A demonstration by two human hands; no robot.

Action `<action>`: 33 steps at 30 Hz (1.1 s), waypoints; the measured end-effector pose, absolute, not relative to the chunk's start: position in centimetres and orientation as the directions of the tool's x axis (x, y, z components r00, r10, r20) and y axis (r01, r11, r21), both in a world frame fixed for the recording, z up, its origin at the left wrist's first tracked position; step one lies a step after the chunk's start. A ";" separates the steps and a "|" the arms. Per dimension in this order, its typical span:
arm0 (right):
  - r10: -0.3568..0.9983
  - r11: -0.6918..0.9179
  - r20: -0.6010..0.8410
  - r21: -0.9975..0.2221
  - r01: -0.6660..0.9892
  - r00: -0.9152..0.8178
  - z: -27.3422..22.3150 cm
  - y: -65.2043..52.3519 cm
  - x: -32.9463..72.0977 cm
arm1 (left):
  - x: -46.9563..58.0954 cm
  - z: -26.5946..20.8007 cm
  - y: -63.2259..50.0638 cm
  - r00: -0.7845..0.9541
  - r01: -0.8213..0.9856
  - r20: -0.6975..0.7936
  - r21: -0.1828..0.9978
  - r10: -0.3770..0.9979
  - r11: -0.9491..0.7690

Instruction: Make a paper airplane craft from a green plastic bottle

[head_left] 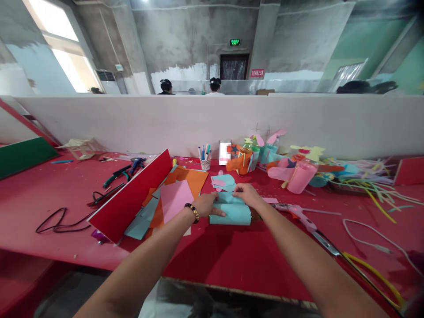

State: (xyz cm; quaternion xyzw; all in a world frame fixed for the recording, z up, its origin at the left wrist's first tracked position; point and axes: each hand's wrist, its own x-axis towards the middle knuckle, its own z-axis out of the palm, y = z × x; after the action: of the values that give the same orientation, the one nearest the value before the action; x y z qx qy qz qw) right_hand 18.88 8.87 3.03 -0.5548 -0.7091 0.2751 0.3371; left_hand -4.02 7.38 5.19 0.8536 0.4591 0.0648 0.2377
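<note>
A sheet of light blue paper curves over a bottle lying on its side; the bottle's brownish end shows at the right. My left hand, with a beaded bracelet on the wrist, grips the sheet's left side, its thumb across the curved part. At the flap's far right corner, my right hand pinches the paper between thumb and fingers. Just beyond the flap lie light blue and pink paper cutouts. A hot glue gun rests right of the bottle.
Orange, pink and blue sheets lie left, beside an upright red board. Behind stand a pen cup, a phone-like bright screen and paper-decorated bottles, including a pink one. Pliers and colored pipe cleaners lie farther out.
</note>
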 end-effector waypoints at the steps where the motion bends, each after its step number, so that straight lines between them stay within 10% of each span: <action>1: 0.972 0.233 0.173 -0.768 0.597 -0.157 3.0 8.9 18.9 | -4.0 5.1 7.2 0.550 0.760 -0.093 0.468 0.830 -0.451; 33: 0.923 0.377 0.283 -0.799 0.469 -0.260 4.2 4.1 19.5 | -3.8 2.7 5.2 0.279 0.649 0.066 0.722 0.958 -0.239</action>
State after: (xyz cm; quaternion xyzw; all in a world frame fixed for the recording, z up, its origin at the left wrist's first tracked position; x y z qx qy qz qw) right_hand 19.53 4.13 4.25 -0.4726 -0.7363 0.2967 0.3828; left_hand -3.78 5.20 2.67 0.7427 0.5411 0.2603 0.2965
